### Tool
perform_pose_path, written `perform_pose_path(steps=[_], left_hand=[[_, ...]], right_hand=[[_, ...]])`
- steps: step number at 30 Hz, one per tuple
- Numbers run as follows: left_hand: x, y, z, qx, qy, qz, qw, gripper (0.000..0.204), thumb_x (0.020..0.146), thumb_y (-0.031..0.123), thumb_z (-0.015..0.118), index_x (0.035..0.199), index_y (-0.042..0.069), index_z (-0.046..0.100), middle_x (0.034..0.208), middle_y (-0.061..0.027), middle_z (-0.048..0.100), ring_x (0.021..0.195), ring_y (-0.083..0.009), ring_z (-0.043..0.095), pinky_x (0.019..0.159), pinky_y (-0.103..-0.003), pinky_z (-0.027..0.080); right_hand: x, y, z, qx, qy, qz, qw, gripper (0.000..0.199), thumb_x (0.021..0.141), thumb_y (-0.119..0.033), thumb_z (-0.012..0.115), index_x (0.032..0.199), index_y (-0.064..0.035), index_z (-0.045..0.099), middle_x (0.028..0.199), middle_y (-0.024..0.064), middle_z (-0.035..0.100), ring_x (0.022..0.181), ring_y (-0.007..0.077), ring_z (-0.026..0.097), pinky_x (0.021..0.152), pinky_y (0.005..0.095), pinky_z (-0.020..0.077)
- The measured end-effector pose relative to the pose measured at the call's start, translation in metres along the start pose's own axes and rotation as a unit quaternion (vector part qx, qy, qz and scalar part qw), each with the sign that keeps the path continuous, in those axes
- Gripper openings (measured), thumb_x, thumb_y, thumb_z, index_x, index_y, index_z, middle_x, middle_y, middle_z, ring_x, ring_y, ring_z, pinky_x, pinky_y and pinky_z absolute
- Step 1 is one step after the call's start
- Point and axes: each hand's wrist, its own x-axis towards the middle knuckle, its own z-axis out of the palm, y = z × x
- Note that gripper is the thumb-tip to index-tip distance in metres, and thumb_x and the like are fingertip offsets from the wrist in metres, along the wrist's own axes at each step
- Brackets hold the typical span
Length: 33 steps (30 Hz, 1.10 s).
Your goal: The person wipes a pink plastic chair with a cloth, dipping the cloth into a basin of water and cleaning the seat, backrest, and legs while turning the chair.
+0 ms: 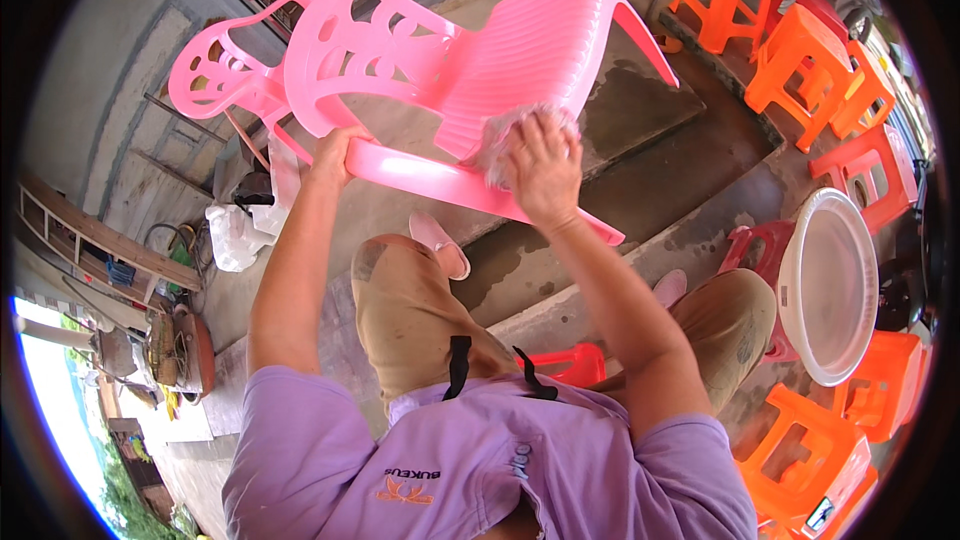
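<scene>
While the pink chair (450, 50) lies tipped on its side above the person's knees, its long axis runs from the backrest at upper left across to the seat and legs at upper right, with the seat's underside turned toward the person and one leg tapering to a point at the far right. It is moulded glossy plastic: ribbed slats across the seat, curly cut-out openings in the backrest and armrests, rounded edges. The left hand (335, 152) is wrapped around the lower rail of the chair, fingers curled closed on it. The right hand (543, 165) presses a pale fuzzy scrub pad (505, 140) flat against the ribbed seat, fingers spread over the pad, so it is holding the pad against the chair. Below the chair the concrete floor (660, 140) is rough and wet in dark patches. Right of the chair stand several orange stools (800, 70), square-topped, boxy plastic with slotted sides. Lower right of the chair a white basin (830, 285), round and smooth, leans on a red stool (755, 240). Beneath the chair a pink sandal (438, 240) shows on the foot.
</scene>
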Motion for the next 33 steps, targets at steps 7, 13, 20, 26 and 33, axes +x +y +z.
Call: perform_pose_path(steps=[7, 13, 20, 26, 33], left_hand=[[-0.011, -0.012, 0.011, -0.003, 0.004, 0.079, 0.997, 0.028, 0.07, 0.002, 0.069, 0.096, 0.002, 0.058, 0.086, -0.009, 0.061, 0.077, -0.0211, 0.062, 0.07, -0.034, 0.053], [-0.003, -0.009, 0.026, -0.005, 0.037, 0.102, 0.994, 0.032, 0.062, -0.002, 0.073, 0.086, 0.0, 0.053, 0.08, -0.0097, 0.056, 0.067, -0.0211, 0.058, 0.058, -0.035, 0.051], [-0.021, -0.008, 0.023, 0.011, 0.052, 0.094, 0.994, 0.067, 0.061, -0.004, 0.071, 0.125, -0.005, 0.051, 0.111, -0.0171, 0.057, 0.084, -0.0235, 0.061, 0.065, -0.036, 0.053], [-0.045, -0.014, 0.017, 0.005, 0.022, 0.087, 0.996, 0.108, 0.06, -0.006, 0.069, 0.155, 0.003, 0.018, 0.143, -0.023, 0.04, 0.107, -0.0285, 0.059, 0.075, -0.038, 0.053], [-0.042, -0.014, 0.032, -0.001, 0.021, 0.084, 0.996, 0.107, 0.058, -0.007, 0.069, 0.154, 0.003, 0.022, 0.136, -0.0222, 0.047, 0.099, -0.027, 0.061, 0.072, -0.038, 0.054]], right_hand=[[0.074, 0.107, 0.006, -0.092, -0.021, 0.047, 0.994, 0.036, 0.088, -0.031, 0.056, 0.12, -0.0139, 0.063, 0.138, 0.0034, 0.047, 0.136, 0.0247, 0.037, 0.1, 0.05, 0.037], [0.068, 0.117, 0.014, -0.127, 0.011, 0.109, 0.986, 0.034, 0.087, -0.03, 0.058, 0.117, -0.0156, 0.064, 0.138, 0.0036, 0.047, 0.136, 0.0279, 0.037, 0.1, 0.0511, 0.0365], [-0.009, 0.022, -0.021, 0.022, 0.009, -0.064, 0.998, 0.029, 0.077, -0.025, 0.065, 0.099, -0.0076, 0.067, 0.112, 0.009, 0.06, 0.122, 0.0313, 0.049, 0.104, 0.0538, 0.0312], [0.039, 0.05, -0.028, -0.166, -0.277, -0.077, 0.943, 0.035, 0.085, -0.031, 0.054, 0.107, -0.0081, 0.069, 0.115, 0.0081, 0.062, 0.116, 0.0246, 0.05, 0.101, 0.0474, 0.0321], [0.057, 0.067, 0.01, -0.257, -0.388, -0.015, 0.885, 0.051, 0.095, -0.038, 0.042, 0.131, -0.0058, 0.056, 0.137, 0.0116, 0.053, 0.127, 0.0301, 0.044, 0.104, 0.0508, 0.028]])
